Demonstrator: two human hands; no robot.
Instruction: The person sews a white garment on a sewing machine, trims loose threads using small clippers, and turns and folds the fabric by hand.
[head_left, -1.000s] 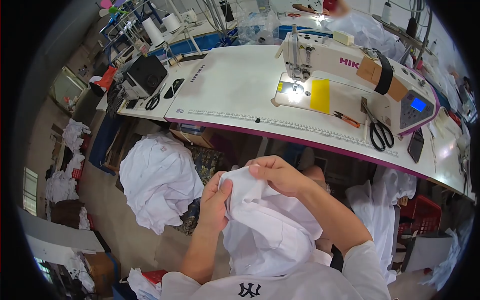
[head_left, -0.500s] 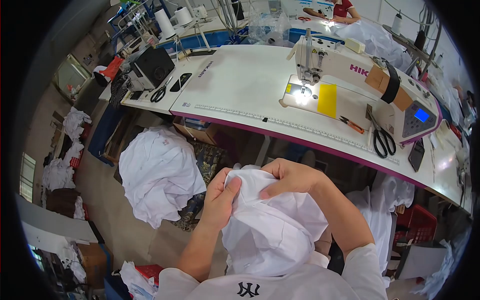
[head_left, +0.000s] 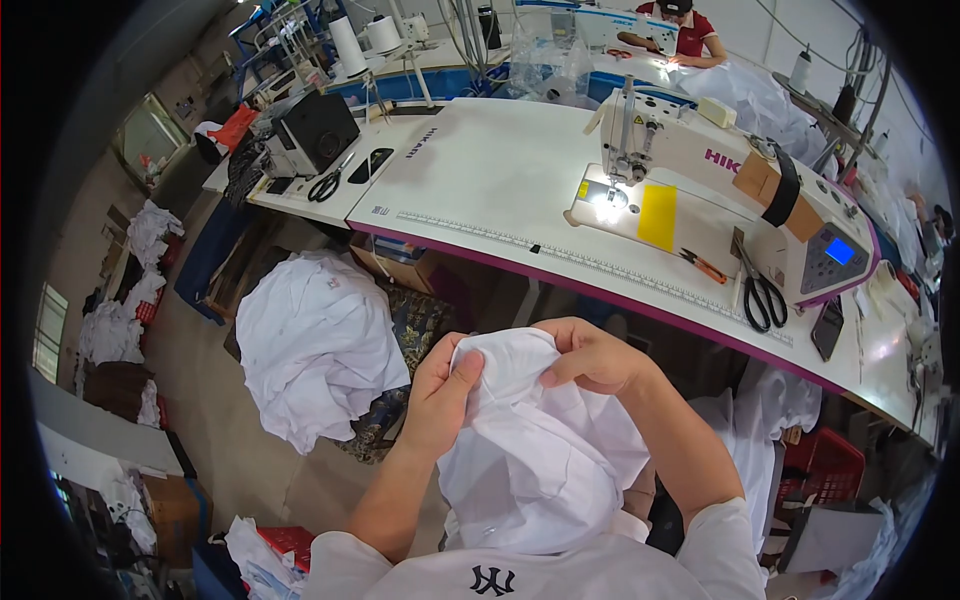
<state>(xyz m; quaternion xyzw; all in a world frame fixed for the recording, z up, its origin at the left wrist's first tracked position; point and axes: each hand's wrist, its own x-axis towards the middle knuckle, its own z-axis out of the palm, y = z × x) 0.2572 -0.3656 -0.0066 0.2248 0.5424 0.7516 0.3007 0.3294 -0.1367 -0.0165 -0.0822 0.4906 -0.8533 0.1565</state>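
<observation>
A white cloth garment (head_left: 530, 450) lies bunched over my lap, its upper edge raised between my hands. My left hand (head_left: 442, 390) pinches that edge on the left, thumb on top. On the right, my right hand (head_left: 592, 358) is closed on the same edge, thumb pressed toward the fabric. Between them the cloth is spread fairly flat, with loose folds below. Most of my fingertips are hidden behind the fabric. The garment's exact type cannot be made out. Just beyond my hands runs the front edge of the sewing table (head_left: 500, 180).
A lit sewing machine (head_left: 640, 150) stands on the table. Black scissors (head_left: 764, 300), orange-handled snips (head_left: 705, 265) and a phone (head_left: 827, 328) lie at the right. A pile of white garments (head_left: 318, 345) sits at my left. A co-worker (head_left: 690, 35) sews across the table.
My right hand has shifted slightly right along the edge, and the cloth between my hands is spread wider. The view has tilted slightly, showing more of the co-worker.
</observation>
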